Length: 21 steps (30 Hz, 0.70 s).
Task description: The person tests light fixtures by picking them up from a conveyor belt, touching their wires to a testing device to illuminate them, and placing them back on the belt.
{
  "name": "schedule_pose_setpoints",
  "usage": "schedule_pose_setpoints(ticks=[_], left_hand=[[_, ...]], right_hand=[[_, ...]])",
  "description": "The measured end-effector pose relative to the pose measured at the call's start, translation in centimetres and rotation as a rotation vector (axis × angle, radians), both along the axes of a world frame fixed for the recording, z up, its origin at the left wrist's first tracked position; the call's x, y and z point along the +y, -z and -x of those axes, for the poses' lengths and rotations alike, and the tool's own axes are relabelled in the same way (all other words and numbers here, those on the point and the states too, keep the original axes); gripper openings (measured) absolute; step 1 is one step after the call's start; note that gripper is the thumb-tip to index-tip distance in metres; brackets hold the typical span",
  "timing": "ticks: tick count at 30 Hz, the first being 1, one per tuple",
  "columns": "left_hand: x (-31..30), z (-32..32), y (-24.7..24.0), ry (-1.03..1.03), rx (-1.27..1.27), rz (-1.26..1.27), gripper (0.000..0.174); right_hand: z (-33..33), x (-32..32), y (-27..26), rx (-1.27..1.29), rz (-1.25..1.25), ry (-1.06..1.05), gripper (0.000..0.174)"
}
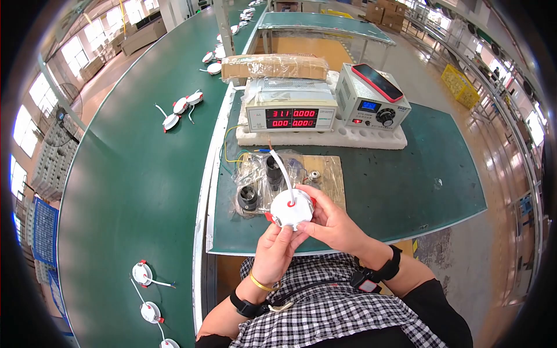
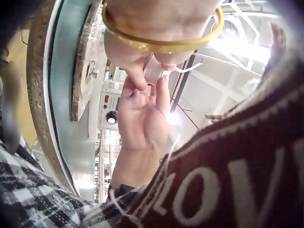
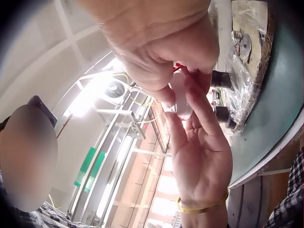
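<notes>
In the head view, both hands hold a round white downlight [image 1: 292, 210] over the front of the bench, its back turned up. A white cable [image 1: 282, 171] rises from its centre and bends away towards the meter. Red clips [image 1: 269, 217] stick out at the sides of the lamp. My left hand [image 1: 275, 252] pinches the near left rim with thumb and fingers. From the right, my right hand [image 1: 336, 225] grips the other side of the rim, thumb at the near edge. In the right wrist view the white housing [image 3: 179, 95] shows between the fingers of both hands.
Behind the lamp lies a plastic-wrapped board [image 1: 332, 174] with black lamp sockets [image 1: 248, 197]. Farther back stand a red-digit power meter [image 1: 292, 118] and a grey supply box [image 1: 371, 104] with a phone [image 1: 377, 82] on top. More downlights [image 1: 151, 312] lie along the green conveyor [image 1: 127, 209] at left.
</notes>
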<state>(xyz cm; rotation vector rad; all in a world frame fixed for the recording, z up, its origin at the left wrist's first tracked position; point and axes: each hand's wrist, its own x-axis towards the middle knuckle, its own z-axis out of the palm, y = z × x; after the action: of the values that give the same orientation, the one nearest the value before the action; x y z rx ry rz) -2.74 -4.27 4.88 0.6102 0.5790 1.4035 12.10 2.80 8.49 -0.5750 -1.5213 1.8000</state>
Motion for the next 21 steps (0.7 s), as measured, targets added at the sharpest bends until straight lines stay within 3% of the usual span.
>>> schedule_pose_setpoints(ticks=[5, 9, 13, 15, 16, 18, 19, 21], left_hand=[[-0.2, 0.7, 0.4, -0.040, 0.079, -0.001, 0.034], [-1.5, 8.6, -1.3, -0.197, 0.257, 0.071, 0.033], [-5.3, 21.6, -1.3, -0.481, 0.879, 0.443, 0.035], [-7.2, 26.2, -2.2, -0.448, 1.228, 0.663, 0.033], [-7.4, 27.8, -2.6, -0.459, 1.231, 0.662, 0.033], [-7.0, 29.7, -3.1, -0.410, 2.114, 0.731, 0.031], [-5.7, 30.2, -3.0, -0.417, 2.113, 0.738, 0.031], [-0.3, 30.3, -3.8, -0.716, 2.100, 0.397, 0.029]], right_hand=[[0.6, 0.0, 0.5, 0.001, 0.004, 0.020, 0.069], [-0.6, 0.3, -0.3, -0.139, 0.043, 0.040, 0.070], [-3.4, 2.4, 0.9, -0.139, 0.070, 0.127, 0.062], [-4.7, 3.0, 1.2, -0.184, 0.147, 0.216, 0.054], [-5.0, 3.2, 1.2, -0.204, 0.130, 0.254, 0.048], [-5.7, 3.7, 1.8, -0.235, 0.117, 0.280, 0.046], [-5.9, 4.0, 2.1, -0.269, 0.101, 0.312, 0.044], [-6.3, 4.5, 2.7, -0.254, 0.085, 0.333, 0.040]])
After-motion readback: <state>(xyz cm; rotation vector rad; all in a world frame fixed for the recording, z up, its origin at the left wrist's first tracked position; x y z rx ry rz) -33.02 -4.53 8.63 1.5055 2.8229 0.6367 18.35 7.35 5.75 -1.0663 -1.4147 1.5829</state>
